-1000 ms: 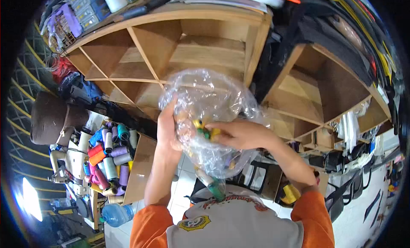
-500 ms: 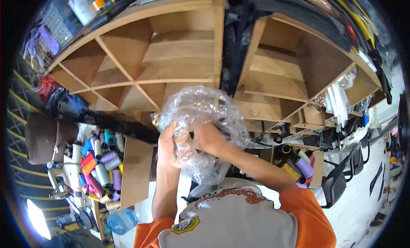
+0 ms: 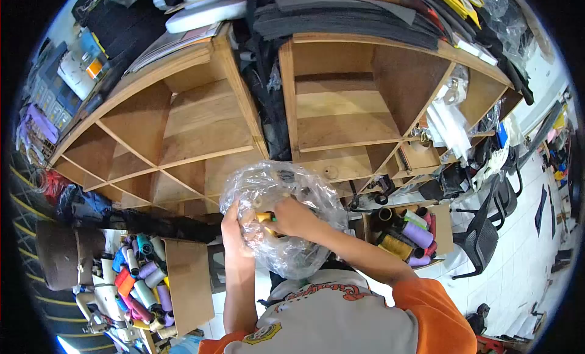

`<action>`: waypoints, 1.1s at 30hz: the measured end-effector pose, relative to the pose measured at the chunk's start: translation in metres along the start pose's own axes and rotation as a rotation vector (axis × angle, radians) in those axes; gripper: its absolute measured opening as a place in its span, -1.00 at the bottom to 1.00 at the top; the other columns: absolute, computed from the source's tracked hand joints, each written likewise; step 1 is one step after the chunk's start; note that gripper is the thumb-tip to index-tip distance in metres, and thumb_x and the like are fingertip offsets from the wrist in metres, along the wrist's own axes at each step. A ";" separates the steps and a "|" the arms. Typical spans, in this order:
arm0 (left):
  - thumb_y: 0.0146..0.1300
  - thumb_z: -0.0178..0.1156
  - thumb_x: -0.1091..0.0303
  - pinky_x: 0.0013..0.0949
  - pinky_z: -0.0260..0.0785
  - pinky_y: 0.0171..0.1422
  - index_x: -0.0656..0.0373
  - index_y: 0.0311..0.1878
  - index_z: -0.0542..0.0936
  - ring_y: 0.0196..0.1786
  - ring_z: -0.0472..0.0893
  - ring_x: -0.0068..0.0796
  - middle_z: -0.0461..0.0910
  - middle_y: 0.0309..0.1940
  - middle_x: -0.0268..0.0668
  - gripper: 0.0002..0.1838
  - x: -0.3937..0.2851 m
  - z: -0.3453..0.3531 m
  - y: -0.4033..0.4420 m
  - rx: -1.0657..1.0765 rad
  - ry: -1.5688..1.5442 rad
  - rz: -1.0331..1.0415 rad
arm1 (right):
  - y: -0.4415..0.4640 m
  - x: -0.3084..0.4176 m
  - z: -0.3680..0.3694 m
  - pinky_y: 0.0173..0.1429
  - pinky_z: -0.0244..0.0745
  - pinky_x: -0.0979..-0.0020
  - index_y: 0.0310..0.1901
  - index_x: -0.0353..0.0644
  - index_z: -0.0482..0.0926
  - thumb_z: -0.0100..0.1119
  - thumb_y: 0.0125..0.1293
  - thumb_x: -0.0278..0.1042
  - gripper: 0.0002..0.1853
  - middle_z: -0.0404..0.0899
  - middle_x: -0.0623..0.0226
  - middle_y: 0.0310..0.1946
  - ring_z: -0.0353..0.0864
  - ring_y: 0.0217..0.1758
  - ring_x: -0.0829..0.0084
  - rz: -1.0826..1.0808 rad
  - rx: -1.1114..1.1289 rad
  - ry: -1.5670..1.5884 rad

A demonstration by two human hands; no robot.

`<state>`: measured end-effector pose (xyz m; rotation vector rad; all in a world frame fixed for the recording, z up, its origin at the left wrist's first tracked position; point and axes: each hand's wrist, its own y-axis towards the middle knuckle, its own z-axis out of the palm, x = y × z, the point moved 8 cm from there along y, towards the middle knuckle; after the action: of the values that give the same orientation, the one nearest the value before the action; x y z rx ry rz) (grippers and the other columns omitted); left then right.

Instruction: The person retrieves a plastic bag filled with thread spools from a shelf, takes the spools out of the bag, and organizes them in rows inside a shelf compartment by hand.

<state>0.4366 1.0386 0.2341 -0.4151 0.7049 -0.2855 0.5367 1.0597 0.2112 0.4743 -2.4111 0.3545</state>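
Clearly, the weak point is the clear plastic bag [image 3: 292, 256], which hangs in the air before the wearer's chest with only one sure grip on it: the left hand [image 3: 236, 232] is closed on the side of the bag, bunching the film, while the right hand [image 3: 289, 215] dips into its mouth, fingers curled beside a small yellow thread spool [image 3: 265, 217]. Whether those right fingers hold the spool or only touch it, I cannot tell. Should the left hand's hold slacken, the thin film could slip and tip loose pieces onto the tiled floor [image 3: 527, 189]; a quick pull by the right hand might also snag the crumpled rim or tear it. As for edges, the bag's far side overlaps the lower boards of the right wooden cubby shelf [image 3: 344, 139] in view, though contact cannot be judged, so a forward push might knock it there. Sideways, the left cardboard box [image 3: 190, 287] and the right cardboard box [image 3: 443, 227], both with thread cones, flank the arms, leaving the safest room back toward the chest; farther right, a black mesh chair [image 3: 478, 247] stands well apart.
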 end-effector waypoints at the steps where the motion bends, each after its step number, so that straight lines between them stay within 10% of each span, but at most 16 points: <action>1: 0.33 -0.07 0.16 -0.57 0.11 -0.81 0.15 -0.12 0.48 -0.78 0.34 -0.60 0.53 -0.50 -0.35 -0.72 0.000 0.005 -0.001 -0.006 0.005 -0.002 | -0.009 -0.005 -0.010 0.00 0.44 0.15 -0.09 -0.21 0.56 0.20 0.09 -0.09 -0.58 0.56 -0.07 -0.26 0.56 -0.16 0.01 0.072 0.053 -0.014; 6: 0.33 -0.07 0.18 -0.58 0.22 -0.70 0.16 -0.02 0.47 -0.62 0.47 -0.58 0.60 -0.30 -0.28 -0.69 0.004 0.022 -0.006 -0.116 -0.006 -0.055 | -0.073 -0.005 -0.101 -0.13 0.52 0.40 -0.02 -0.33 0.53 0.27 0.15 -0.19 -0.56 0.61 0.09 -0.24 0.62 -0.20 0.30 -0.214 0.074 0.387; 10: 0.33 -0.07 0.17 -0.58 0.17 -0.75 0.15 -0.07 0.48 -0.70 0.40 -0.62 0.58 -0.39 -0.32 -0.71 0.014 0.026 0.009 -0.018 -0.002 -0.086 | -0.079 -0.070 -0.148 -0.17 0.63 0.41 0.08 -0.42 0.39 0.17 0.21 -0.45 -0.58 0.57 0.05 -0.16 0.64 -0.20 0.36 -0.149 0.054 1.505; 18: 0.36 -0.14 0.14 -0.56 0.01 -0.85 0.03 -0.28 0.47 -0.87 0.18 -0.67 0.28 -0.76 -0.54 -0.75 0.027 0.019 0.018 -0.108 0.075 -0.119 | 0.070 -0.152 -0.267 -0.17 0.48 0.45 -0.13 -0.41 0.52 0.32 0.07 -0.31 -0.61 0.64 0.23 -0.36 0.63 -0.28 0.46 -0.029 -0.846 0.480; 21: 0.36 -0.15 0.12 -0.55 0.02 -0.85 0.03 -0.28 0.47 -0.86 0.18 -0.65 0.27 -0.76 -0.54 -0.73 0.029 0.016 0.010 0.055 -0.002 -0.144 | 0.152 -0.185 -0.266 -0.13 0.47 0.39 -0.17 -0.34 0.56 0.27 0.10 -0.31 -0.68 0.63 0.11 -0.32 0.63 -0.26 0.33 0.098 -0.905 0.259; 23: 0.36 -0.12 0.10 -0.55 -0.04 -0.85 0.03 -0.33 0.45 -0.86 0.14 -0.68 0.25 -0.76 -0.53 -0.73 0.029 0.020 -0.001 -0.231 0.030 -0.129 | 0.249 -0.250 -0.248 -0.11 0.47 0.31 -0.16 -0.33 0.56 0.21 0.14 -0.28 -0.69 0.62 0.02 -0.28 0.62 -0.21 0.22 -0.023 -0.971 0.427; 28: 0.33 -0.11 0.16 -0.57 0.04 -0.84 0.05 -0.34 0.44 -0.83 0.22 -0.66 0.37 -0.68 -0.47 -0.76 0.035 -0.003 -0.005 -0.198 -0.047 -0.089 | 0.268 -0.201 -0.252 -0.07 0.48 0.21 -0.20 -0.31 0.56 -0.01 0.27 -0.13 -0.64 0.58 -0.06 -0.20 0.57 -0.14 0.02 0.001 -1.031 -0.063; 33: 0.30 -0.09 0.17 -0.60 0.00 -0.84 0.06 -0.37 0.43 -0.82 0.22 -0.67 0.36 -0.69 -0.47 -0.77 0.048 -0.014 -0.003 -0.119 -0.172 -0.130 | 0.284 -0.238 -0.237 -0.16 0.51 0.10 -0.20 -0.26 0.57 -0.03 0.22 -0.23 -0.71 0.59 -0.05 -0.27 0.58 -0.21 -0.03 0.033 -1.124 0.116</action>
<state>0.4618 1.0132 0.1984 -0.5925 0.5285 -0.3272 0.7189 1.4597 0.1994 -0.1036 -2.0901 -0.9044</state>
